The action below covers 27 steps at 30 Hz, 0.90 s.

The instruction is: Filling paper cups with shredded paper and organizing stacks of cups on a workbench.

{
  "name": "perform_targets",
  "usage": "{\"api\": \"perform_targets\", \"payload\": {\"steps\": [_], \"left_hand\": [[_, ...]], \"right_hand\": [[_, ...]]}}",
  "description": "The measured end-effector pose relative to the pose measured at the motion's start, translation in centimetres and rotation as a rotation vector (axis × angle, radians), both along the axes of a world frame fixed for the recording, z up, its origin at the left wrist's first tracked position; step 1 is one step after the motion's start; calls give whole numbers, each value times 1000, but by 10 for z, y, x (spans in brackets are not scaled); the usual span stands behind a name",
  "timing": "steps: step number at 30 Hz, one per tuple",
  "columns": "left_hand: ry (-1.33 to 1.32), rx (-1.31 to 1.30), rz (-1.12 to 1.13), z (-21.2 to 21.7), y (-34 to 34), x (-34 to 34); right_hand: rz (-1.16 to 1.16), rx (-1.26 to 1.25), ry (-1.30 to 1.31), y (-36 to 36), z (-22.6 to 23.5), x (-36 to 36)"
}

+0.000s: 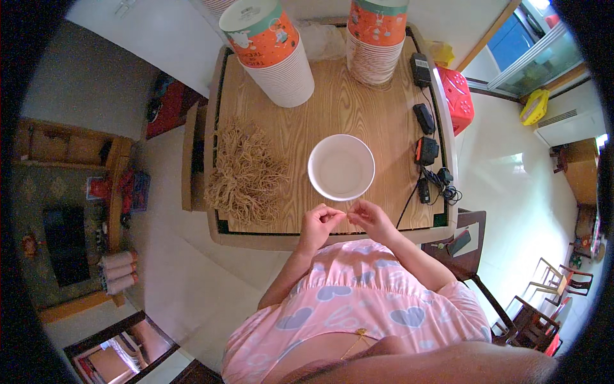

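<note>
Just over the near edge of the table, my left hand (320, 225) and my right hand (372, 221) meet fingertip to fingertip. Both are pinched closed. Whatever lies between the fingers is too small to make out. Right beyond them stands a round white paper tub (341, 168), seen from above into its pale inside. To the left on the wood-grain table (339, 83) spreads a tangled heap of thin tan strands (248, 173), like twine or dried roots.
At the far side stand two tall stacks of paper tubs, one left (275, 64) and one right (377, 45), with orange and green printing. Black adapters and cables (427, 152) lie along the right edge. A red plastic stool (455, 99) stands beyond it.
</note>
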<state>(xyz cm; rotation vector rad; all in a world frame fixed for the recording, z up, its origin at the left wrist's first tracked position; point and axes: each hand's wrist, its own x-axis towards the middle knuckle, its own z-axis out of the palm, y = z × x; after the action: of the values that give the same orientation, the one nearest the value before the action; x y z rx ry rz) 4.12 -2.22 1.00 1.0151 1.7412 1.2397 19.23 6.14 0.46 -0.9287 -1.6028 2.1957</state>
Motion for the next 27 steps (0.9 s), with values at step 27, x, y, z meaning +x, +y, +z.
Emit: {"api": "perform_targets", "payload": {"steps": [27], "left_hand": [[462,59,70,65,54,-67]], "right_hand": [[-296,611,-416,85,-47,-22]]}}
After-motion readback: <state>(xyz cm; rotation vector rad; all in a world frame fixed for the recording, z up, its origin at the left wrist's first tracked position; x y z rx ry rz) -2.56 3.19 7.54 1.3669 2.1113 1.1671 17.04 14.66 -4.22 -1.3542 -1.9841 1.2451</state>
